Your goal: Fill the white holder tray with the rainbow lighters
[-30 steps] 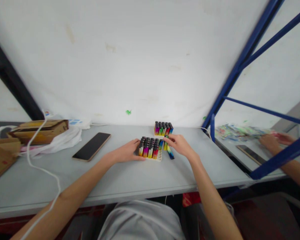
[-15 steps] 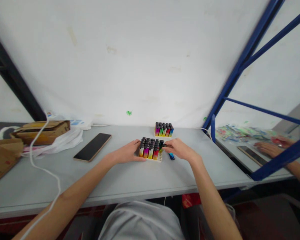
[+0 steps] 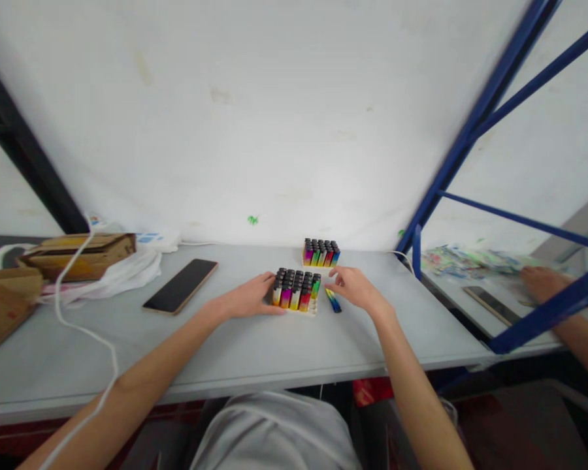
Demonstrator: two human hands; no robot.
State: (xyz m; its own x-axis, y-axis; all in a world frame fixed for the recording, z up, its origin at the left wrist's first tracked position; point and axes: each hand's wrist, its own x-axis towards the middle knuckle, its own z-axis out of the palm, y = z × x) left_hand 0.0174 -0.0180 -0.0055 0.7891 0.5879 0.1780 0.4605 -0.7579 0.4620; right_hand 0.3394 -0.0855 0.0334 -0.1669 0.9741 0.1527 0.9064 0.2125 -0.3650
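Several colourful lighters (image 3: 294,290) with black tops stand upright in rows in a white tray (image 3: 310,311), with free slots at its front right corner. My left hand (image 3: 249,297) grips the tray's left side, thumb along the front and fingers at the back. Just right of the tray, my right hand (image 3: 351,287) hovers with bent fingers apart, nothing seen between them. Close below its fingertips lies a loose blue and yellow lighter (image 3: 333,300) on the grey table (image 3: 274,352).
Behind stands a second tray of lighters (image 3: 321,253), near the wall. A phone (image 3: 181,287) lies to the left, beside cardboard boxes (image 3: 85,254), a white plastic bag (image 3: 137,271) and a white cable (image 3: 85,333). Past the blue frame (image 3: 451,163), another person's hand (image 3: 543,284) is by a phone.
My right hand has let go of a green lighter, which now stands in the tray's right column, and has drawn slightly right. My left hand stays on the tray.
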